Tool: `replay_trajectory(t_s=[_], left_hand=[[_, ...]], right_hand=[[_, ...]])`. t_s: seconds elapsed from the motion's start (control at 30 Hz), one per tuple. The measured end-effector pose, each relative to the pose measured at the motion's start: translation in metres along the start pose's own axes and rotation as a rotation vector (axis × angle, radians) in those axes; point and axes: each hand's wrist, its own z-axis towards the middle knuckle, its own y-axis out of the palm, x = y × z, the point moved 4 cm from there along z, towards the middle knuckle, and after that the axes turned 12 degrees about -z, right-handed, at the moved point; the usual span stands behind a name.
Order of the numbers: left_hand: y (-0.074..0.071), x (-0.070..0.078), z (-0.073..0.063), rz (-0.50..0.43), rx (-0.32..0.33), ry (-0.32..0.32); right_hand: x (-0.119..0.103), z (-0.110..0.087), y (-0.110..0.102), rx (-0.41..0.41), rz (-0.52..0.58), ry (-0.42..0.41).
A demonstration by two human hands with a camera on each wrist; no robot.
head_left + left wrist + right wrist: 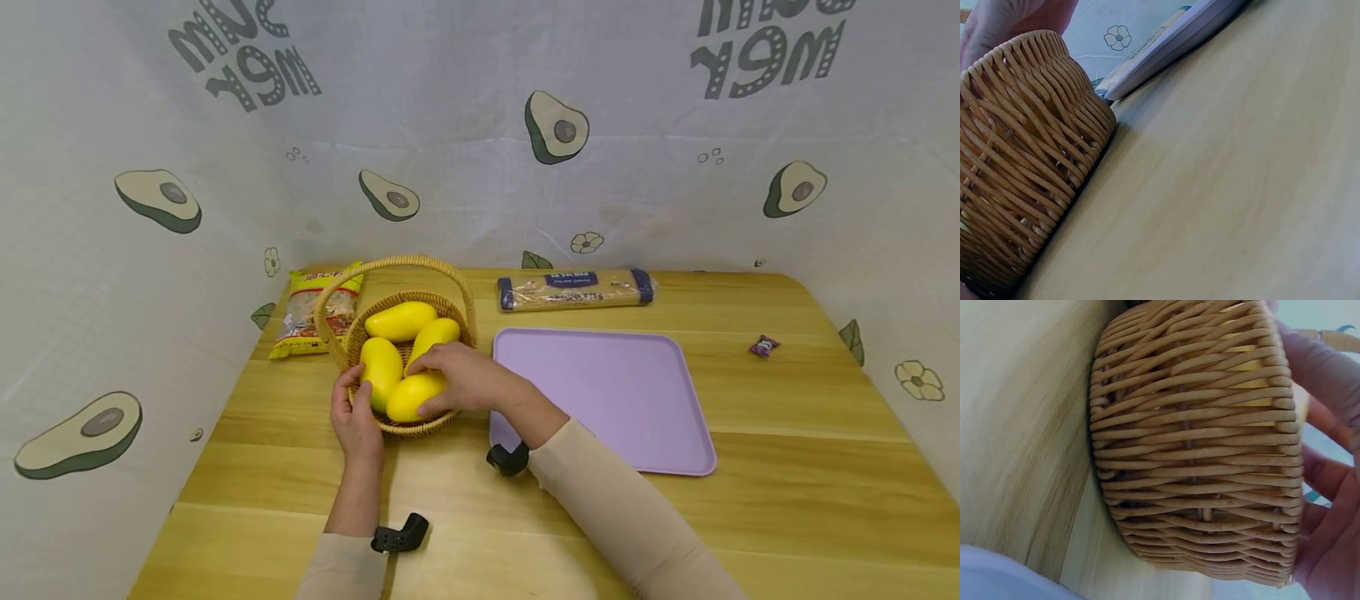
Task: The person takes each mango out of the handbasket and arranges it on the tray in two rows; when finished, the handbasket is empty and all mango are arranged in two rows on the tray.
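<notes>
A round wicker basket (408,429) with a tall arched handle stands on the table and holds several yellow mangoes. My left hand (357,427) grips its left rim, thumb on the inner side by a mango (382,367). Reaching in over the right rim, my right hand (472,382) holds the front mango (408,400) between thumb and fingers. Two other mangoes lie behind, one mango (401,321) at the back and one mango (437,335) at the right. The right wrist view shows the woven basket side (1197,437) and my right fingers (1329,475) beyond the rim.
A lilac tray (637,400) lies right of the basket. Behind it is a pack of spaghetti (577,292). A yellow food packet (303,317) lies behind the basket's left side. Far right is a small purple wrapped candy (764,346). A printed curtain (465,167) surrounds the table.
</notes>
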Motion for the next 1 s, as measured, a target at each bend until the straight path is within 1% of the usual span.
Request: replay_trajectory(t_s=[0.1, 0.23, 0.33, 0.43, 0.53, 0.6, 0.67, 0.8, 0.9, 1.0], left_hand=[[-0.001, 0.0, 0.0, -0.004, 0.002, 0.005], [-0.001, 0.001, 0.0, -0.003, 0.006, 0.013], [-0.002, 0.0, -0.001, -0.005, 0.007, 0.006], [-0.002, -0.001, -0.002, -0.008, 0.008, 0.0], [-0.002, -0.001, -0.002, -0.012, 0.018, 0.008], [-0.003, 0.0, -0.002, -0.013, 0.026, 0.018], [-0.003, 0.0, -0.002, -0.012, 0.028, 0.02], [-0.003, -0.001, 0.0, -0.022, 0.02, 0.01], [-0.002, -0.002, 0.001, -0.032, 0.014, 0.004], [-0.002, -0.002, 0.002, -0.03, 0.012, 0.006]], right_hand=[[-0.001, -0.005, -0.006, 0.073, 0.098, 0.039], [-0.005, -0.016, -0.014, 0.172, 0.212, 0.065], [-0.008, -0.027, -0.018, 0.215, 0.239, 0.073], [-0.009, -0.041, -0.023, 0.244, 0.231, 0.077], [-0.01, -0.055, -0.031, 0.268, 0.234, 0.077], [-0.009, -0.065, -0.038, 0.269, 0.241, 0.072], [-0.008, -0.075, -0.044, 0.253, 0.24, 0.07], [0.001, -0.093, -0.05, 0.178, 0.211, 0.065], [0.013, -0.105, -0.049, 0.118, 0.213, 0.094], [0.027, -0.115, -0.046, 0.079, 0.251, 0.158]])
